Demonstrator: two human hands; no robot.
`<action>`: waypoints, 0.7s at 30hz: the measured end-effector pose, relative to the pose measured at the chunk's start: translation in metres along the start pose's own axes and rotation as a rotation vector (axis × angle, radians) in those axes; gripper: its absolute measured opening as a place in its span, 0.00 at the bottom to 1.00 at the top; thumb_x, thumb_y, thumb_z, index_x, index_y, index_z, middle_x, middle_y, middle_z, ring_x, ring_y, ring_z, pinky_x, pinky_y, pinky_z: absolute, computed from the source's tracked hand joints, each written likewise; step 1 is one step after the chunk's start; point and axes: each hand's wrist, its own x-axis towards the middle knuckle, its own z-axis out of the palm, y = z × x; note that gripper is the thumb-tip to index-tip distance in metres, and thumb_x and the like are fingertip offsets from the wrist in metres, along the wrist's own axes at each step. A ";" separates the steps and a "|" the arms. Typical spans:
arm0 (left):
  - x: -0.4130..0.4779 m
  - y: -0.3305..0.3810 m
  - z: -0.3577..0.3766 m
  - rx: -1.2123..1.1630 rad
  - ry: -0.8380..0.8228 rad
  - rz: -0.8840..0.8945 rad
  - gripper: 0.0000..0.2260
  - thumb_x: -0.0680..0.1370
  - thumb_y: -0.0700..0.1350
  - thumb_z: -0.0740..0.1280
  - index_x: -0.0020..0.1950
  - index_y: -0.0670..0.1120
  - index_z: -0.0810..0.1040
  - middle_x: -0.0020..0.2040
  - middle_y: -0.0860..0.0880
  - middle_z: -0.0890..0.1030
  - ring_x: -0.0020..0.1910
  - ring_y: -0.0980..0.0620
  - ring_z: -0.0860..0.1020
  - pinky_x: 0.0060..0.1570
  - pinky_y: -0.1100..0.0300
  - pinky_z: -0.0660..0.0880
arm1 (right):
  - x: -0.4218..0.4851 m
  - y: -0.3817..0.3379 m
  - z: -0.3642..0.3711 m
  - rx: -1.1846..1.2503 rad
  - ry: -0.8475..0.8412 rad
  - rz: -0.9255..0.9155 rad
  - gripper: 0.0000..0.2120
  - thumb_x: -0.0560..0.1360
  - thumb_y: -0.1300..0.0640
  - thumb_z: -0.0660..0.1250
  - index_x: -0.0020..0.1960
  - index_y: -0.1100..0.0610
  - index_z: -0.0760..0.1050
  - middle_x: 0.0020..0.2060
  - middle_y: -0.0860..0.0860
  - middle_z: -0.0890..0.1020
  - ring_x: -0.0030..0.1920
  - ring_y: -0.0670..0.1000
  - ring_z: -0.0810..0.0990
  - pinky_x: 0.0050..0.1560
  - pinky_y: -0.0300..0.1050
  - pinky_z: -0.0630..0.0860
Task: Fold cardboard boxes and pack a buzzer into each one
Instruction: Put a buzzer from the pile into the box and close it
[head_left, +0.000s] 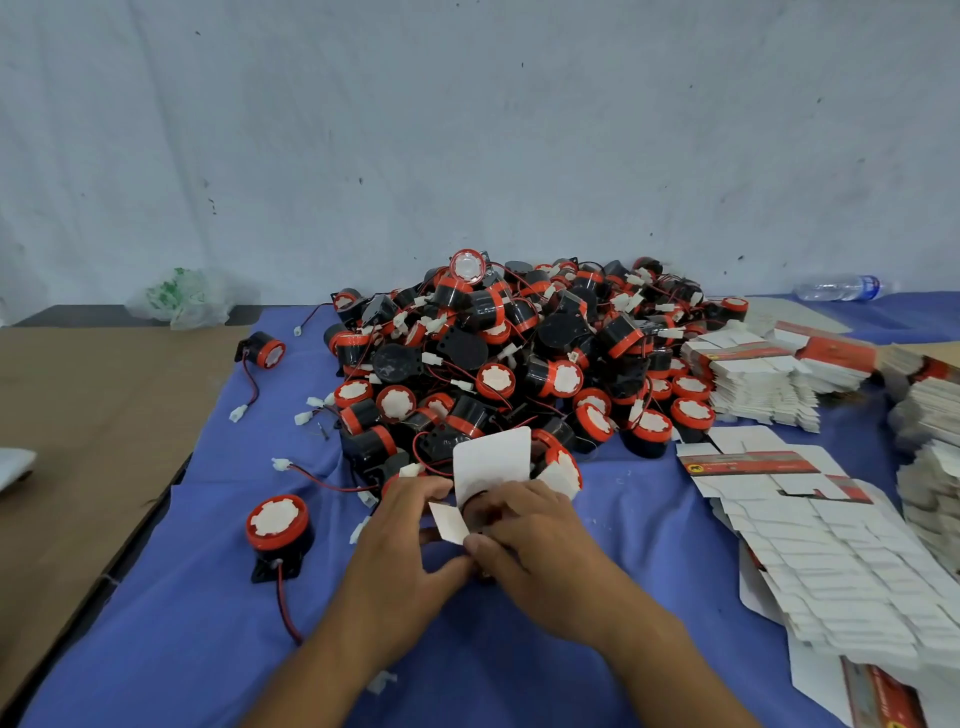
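A small white cardboard box (491, 460) stands between my hands with its top flap raised and a side flap sticking out to the left. My left hand (410, 540) grips its left side. My right hand (524, 530) grips its right side, fingers curled over a dark buzzer that is mostly hidden inside the box. Behind it rises a big pile of black and red buzzers (519, 353) with red and black wires. A single buzzer (278, 525) stands to my left on the blue cloth (208, 597).
Stacks of flat white box blanks (831, 561) fan out at the right, with more stacks (753, 374) behind them. Brown cardboard (78, 426) covers the table's left part. A loose buzzer (265, 351), a plastic bag (179, 296) and a water bottle (841, 287) lie at the back.
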 end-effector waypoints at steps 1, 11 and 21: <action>0.000 0.000 0.001 -0.007 0.007 -0.013 0.26 0.70 0.46 0.77 0.61 0.61 0.69 0.60 0.60 0.73 0.58 0.61 0.75 0.57 0.63 0.75 | 0.000 0.003 -0.002 0.071 0.037 -0.001 0.11 0.81 0.49 0.64 0.50 0.53 0.83 0.58 0.41 0.76 0.59 0.43 0.72 0.61 0.40 0.68; -0.003 0.001 0.008 -0.050 0.052 -0.029 0.27 0.70 0.46 0.78 0.64 0.56 0.69 0.62 0.63 0.73 0.60 0.69 0.71 0.57 0.76 0.67 | -0.001 0.008 -0.001 -0.133 0.072 0.051 0.15 0.81 0.46 0.60 0.66 0.47 0.74 0.66 0.40 0.72 0.61 0.47 0.64 0.66 0.42 0.62; -0.004 0.001 0.020 -0.153 0.145 -0.054 0.34 0.68 0.41 0.79 0.64 0.61 0.63 0.61 0.59 0.74 0.58 0.65 0.75 0.53 0.74 0.72 | 0.007 0.003 0.004 -0.180 0.028 0.086 0.16 0.82 0.48 0.54 0.58 0.49 0.78 0.59 0.45 0.70 0.53 0.49 0.61 0.58 0.44 0.64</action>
